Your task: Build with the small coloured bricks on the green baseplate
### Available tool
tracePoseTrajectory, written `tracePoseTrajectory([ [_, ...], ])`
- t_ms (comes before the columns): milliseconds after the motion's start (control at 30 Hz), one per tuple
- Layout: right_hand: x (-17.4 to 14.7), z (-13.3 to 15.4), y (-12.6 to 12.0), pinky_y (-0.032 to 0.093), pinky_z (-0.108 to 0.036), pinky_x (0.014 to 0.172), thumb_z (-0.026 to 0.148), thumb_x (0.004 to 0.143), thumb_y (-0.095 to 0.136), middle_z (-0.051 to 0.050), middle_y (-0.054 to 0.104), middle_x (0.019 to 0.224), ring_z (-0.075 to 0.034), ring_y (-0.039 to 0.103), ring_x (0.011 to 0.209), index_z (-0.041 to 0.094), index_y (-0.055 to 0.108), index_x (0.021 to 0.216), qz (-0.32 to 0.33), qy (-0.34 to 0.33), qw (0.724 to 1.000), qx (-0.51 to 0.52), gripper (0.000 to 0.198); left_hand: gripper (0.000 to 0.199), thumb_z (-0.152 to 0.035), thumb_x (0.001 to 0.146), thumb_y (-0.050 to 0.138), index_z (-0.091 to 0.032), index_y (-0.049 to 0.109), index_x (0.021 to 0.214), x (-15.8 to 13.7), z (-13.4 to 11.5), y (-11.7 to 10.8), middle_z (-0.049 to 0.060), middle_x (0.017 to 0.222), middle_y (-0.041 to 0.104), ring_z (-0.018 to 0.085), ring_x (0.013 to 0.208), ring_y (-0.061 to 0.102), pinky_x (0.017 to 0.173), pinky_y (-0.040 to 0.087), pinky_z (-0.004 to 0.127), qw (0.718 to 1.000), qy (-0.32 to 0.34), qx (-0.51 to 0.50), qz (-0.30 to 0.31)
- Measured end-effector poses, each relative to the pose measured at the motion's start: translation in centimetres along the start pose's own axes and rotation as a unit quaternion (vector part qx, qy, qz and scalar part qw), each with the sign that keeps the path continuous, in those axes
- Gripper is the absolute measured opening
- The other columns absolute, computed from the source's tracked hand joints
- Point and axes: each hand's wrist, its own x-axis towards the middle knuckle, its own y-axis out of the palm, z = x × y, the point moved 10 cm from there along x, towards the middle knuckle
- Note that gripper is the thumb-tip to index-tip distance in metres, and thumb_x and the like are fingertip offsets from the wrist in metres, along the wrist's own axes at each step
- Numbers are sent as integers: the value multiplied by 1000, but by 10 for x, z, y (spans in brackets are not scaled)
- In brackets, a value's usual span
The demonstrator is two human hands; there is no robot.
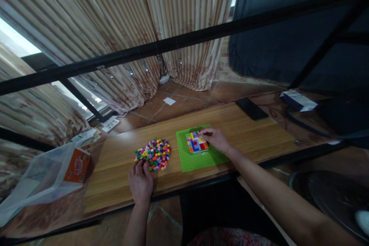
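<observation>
A square layered build of small toy building bricks, in red, blue, yellow, pink and white, sits on a green studded baseplate. At its upper right corner is my right hand, thumb and fingertips pinched together over the top. Whatever lies between those fingertips is too small to make out. To the left, a loose heap of tiny multicoloured bricks is spread on the wooden tabletop. My left hand rests at the heap's near left edge, its bent fingers slightly apart and the tips touching the bricks.
A clear plastic bin with an orange label stands left of the board. Toward the back right lies a black phone, with a box beyond it. A dark metal rail crosses in front of the curtains.
</observation>
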Motion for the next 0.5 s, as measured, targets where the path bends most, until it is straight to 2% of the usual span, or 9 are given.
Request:
tracePoseTrajectory([
  [100,-19,-2,-20,51,-35,79,39,67,72,-5,71,93,-19,64,83,21,73,88,-76,-21,997,5,27,35,-35,93,38,-12,62,106,1,0,0,16,110,63,27,109,57,93,46,44,1000,-3,-1,-2],
  [200,-45,-6,-40,52,-38,77,42,77,64,-9,69,95,-21,64,82,19,70,97,-130,-41,989,-56,32,34,-35,92,39,-14,62,105,1,0,-1,14,109,64,27,107,58,92,46,44,1000,-3,-7,-9],
  [333,-65,-2,-49,51,-42,83,41,86,52,-12,67,97,-24,63,90,17,69,97,-133,-86,970,-184,31,35,-34,92,37,-13,63,105,1,-1,-1,15,108,64,28,105,58,92,46,45,1000,2,-4,-9],
  [500,-68,6,-43,51,-44,86,37,89,45,-15,66,99,-26,62,93,15,67,96,-132,-112,952,-253,32,41,-35,94,34,-9,63,106,1,-2,0,18,108,64,29,106,57,92,47,45,1000,0,13,-10],
])
